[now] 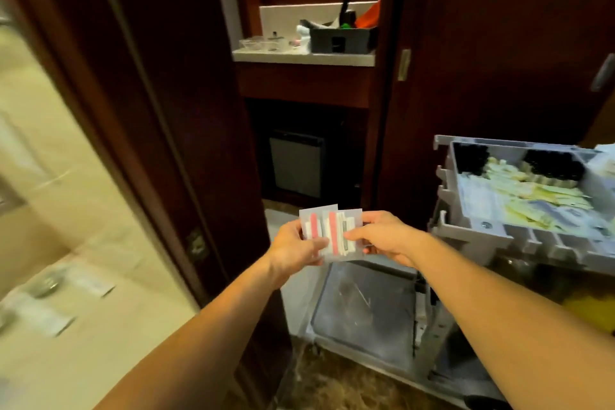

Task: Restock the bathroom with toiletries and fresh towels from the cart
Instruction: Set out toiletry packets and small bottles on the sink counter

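We see the cart [519,210] to our right with packets [519,200] in its top tray, a bin [342,38] on the desk [299,57] ahead, and a doorframe [159,110] left.

Single head-worn wide-angle view, looking forward and down from the person's eye level. Both forearms are reaching away from the lens, the left hand [299,245] and right hand [387,238] lying near, mid-frame. The cart [476,236] is sitting close at right, the table [303,57] farther ahead.
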`<state>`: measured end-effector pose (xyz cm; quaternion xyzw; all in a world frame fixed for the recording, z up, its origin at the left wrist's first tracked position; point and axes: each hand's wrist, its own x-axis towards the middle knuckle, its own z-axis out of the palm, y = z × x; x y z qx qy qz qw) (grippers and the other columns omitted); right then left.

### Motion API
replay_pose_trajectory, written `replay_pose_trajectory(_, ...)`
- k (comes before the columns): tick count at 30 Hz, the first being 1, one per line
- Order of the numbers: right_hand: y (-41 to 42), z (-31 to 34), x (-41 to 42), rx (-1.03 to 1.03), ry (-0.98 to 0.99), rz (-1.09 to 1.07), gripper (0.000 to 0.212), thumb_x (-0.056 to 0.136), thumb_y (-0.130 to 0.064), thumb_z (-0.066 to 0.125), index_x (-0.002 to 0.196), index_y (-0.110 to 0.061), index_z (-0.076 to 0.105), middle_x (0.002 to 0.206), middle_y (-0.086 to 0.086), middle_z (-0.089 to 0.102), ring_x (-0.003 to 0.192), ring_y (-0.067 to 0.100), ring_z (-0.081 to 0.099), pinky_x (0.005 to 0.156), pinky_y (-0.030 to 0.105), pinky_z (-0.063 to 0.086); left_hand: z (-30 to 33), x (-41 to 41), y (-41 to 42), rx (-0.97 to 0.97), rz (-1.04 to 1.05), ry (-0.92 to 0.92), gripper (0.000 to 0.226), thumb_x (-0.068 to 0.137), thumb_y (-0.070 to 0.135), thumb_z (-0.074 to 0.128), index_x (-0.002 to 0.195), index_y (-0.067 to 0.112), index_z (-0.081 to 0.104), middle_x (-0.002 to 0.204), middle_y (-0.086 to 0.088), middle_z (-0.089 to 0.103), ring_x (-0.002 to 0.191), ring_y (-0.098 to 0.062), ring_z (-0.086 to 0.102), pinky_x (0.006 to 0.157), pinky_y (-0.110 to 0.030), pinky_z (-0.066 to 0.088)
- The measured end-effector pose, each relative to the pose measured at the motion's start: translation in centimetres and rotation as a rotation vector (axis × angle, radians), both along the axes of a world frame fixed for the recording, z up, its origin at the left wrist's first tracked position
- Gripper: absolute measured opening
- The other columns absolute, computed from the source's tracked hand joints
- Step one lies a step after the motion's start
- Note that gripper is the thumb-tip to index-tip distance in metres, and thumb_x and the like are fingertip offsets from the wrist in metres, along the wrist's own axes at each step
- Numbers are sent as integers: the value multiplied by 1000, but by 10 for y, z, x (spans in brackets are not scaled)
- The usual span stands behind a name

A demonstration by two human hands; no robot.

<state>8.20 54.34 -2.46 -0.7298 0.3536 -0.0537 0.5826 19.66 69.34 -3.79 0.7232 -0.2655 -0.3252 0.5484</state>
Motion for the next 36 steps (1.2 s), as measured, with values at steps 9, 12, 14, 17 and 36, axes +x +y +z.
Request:
replay_pose_trajectory(9,101,20,55,14,-18,253,19,88,-7,70,104,-16,72,98,5,76,94,19,72,84,36,57,17,20,124,-57,205,-16,14,90,12,71,101,20,71,88,6,77,84,-12,75,64,-24,58)
replay_pose_trajectory(12,140,27,69,45,-37,315,20,89,-4,68,106,-13,71,98,5,76,87,15,72,69,28,58,23,22,168,-59,268,-20,14,90,14,71,104,14,70,92,1,76,82,-13,75,67,-27,60)
replay_pose_trajectory(14,166,30,78,66,-44,347,19,90,-3,67,106,-12,70,96,4,75,81,11,72,59,21,54,28,22,197,-68,301,-5,17,91,11,70,108,7,69,94,-4,75,80,-15,74,67,-30,61)
replay_pose_trajectory(17,213,30,90,103,-47,400,20,90,-1,65,106,-13,70,97,4,75,81,11,71,59,22,54,34,20,247,-46,352,21,24,91,10,68,114,4,66,105,-13,73,86,-22,72,69,-31,62)
replay_pose_trajectory(36,541,-6,133,138,4,732,15,89,-2,66,98,-13,71,80,0,75,77,15,68,68,29,47,3,-2,584,-40,698,80,19,101,7,50,107,19,63,99,-3,72,82,-15,72,62,-29,59)
